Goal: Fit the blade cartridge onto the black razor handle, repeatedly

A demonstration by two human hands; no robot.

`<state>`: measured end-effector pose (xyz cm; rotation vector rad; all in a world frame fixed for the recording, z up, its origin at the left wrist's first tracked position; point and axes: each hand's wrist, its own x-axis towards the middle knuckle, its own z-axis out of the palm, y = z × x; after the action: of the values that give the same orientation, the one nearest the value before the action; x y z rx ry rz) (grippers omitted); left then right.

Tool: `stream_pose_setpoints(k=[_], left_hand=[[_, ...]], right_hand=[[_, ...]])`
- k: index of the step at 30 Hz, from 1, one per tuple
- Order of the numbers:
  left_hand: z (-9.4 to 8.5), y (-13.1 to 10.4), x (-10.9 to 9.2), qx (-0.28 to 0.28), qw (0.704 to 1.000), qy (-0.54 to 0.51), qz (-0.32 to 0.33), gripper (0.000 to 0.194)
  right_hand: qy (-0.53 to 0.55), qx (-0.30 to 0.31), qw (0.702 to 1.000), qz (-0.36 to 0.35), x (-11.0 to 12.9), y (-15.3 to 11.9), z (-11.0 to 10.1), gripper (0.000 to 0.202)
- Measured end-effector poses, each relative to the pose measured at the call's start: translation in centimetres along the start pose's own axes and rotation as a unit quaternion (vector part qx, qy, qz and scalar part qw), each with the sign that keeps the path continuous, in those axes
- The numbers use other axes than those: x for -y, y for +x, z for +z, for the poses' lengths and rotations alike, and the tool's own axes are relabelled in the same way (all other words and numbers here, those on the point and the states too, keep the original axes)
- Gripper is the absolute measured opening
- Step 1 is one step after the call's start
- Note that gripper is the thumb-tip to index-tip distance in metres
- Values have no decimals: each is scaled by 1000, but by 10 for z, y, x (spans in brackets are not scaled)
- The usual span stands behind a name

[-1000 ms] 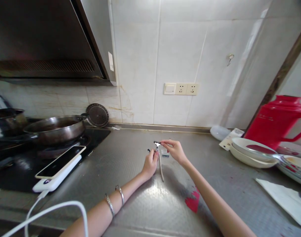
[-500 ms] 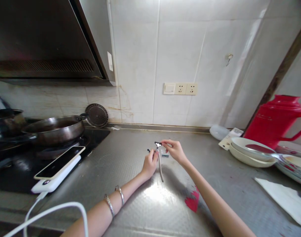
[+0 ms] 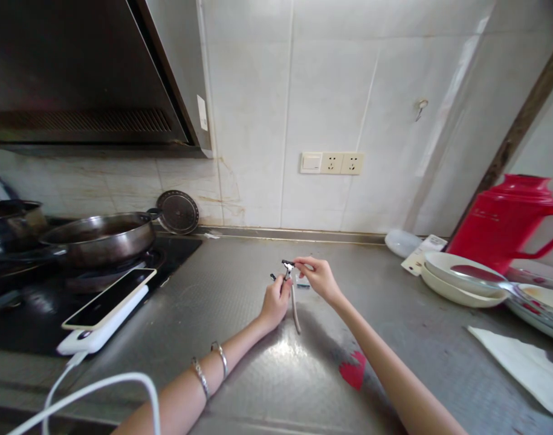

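My left hand [image 3: 275, 302] and my right hand [image 3: 318, 276] meet over the steel counter [image 3: 240, 362]. Between them is a small razor [image 3: 294, 302] with a long pale handle that slopes down toward me. My left hand grips the razor near its top. The fingertips of my right hand pinch the small dark head piece [image 3: 288, 263] at the upper end. A small clear packet [image 3: 303, 281] lies on the counter just behind my hands.
A frying pan [image 3: 99, 235] sits on the black hob at left, with a phone on a white power bank [image 3: 106, 308] and its white cable [image 3: 99, 386] beside it. Stacked bowls [image 3: 462, 284], a red jug [image 3: 507, 220] and white paper [image 3: 525, 362] are at right.
Both hands and the razor stay almost still; they have shifted very slightly. Nothing was picked up or let go.
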<state>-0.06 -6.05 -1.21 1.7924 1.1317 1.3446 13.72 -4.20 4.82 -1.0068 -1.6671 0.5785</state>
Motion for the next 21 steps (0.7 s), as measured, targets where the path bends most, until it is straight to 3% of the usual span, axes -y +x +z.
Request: stream_pose_setpoints(k=[21], left_hand=[[-3,4,-1,-3,996,-86,-31,30]], right_hand=[[47,14,999,0,3,0,1,24]])
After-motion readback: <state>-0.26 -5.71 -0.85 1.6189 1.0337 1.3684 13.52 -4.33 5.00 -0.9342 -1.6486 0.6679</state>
